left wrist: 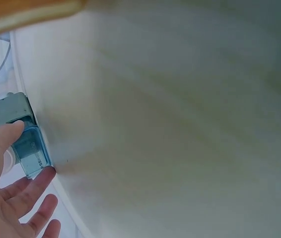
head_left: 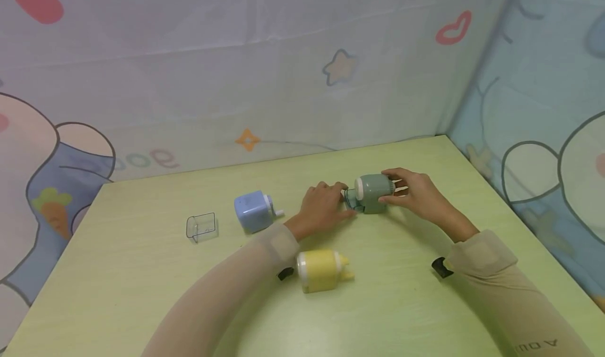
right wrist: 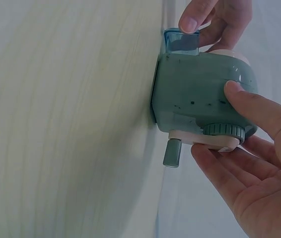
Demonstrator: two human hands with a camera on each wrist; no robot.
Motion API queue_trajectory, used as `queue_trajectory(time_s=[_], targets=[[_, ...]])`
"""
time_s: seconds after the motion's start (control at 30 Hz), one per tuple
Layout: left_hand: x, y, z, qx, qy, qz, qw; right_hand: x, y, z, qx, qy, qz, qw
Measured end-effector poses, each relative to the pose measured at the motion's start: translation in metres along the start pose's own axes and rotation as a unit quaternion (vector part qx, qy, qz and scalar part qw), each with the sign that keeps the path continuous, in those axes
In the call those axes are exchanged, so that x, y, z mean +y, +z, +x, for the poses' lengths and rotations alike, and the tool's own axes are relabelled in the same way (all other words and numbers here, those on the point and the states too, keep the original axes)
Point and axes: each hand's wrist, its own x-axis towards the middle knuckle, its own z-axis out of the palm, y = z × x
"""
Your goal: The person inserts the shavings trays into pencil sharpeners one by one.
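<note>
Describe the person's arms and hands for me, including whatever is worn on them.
The left hand and right hand are bare, without gloves. The left sleeve and right sleeve are long, loose and pale beige. Dark lettering marks the right one, near the picture's lower edge. A small black piece shows by each cuff; what it is, I can't tell.

- Left arm [head_left: 222,296] stretches forward; left grip [head_left: 323,207] pinches, thumb [left wrist: 10,134] opposite fingers [left wrist: 33,189].
- Right arm [head_left: 510,294] angles inward; right grip [head_left: 420,194] holds, thumb and fingers bracing opposite sides.
</note>
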Motion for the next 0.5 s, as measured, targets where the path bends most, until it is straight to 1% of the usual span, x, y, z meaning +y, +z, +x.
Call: queue_trajectory(time_s=[0.17, 0.5], targets=[[0.0009, -0.0012, 0.0007, -0.002, 0.003, 0.0, 1.0, 0.0014, -0.0003, -0.0002, -0.002, 0.001, -0.003, 1.0], [0.0034, -0.0052, 0.0002, -0.014, -0.005, -0.005, 0.9999, 0.0014, 0.0002, 0.0006, 0.0, -0.002, 0.0, 1.0]])
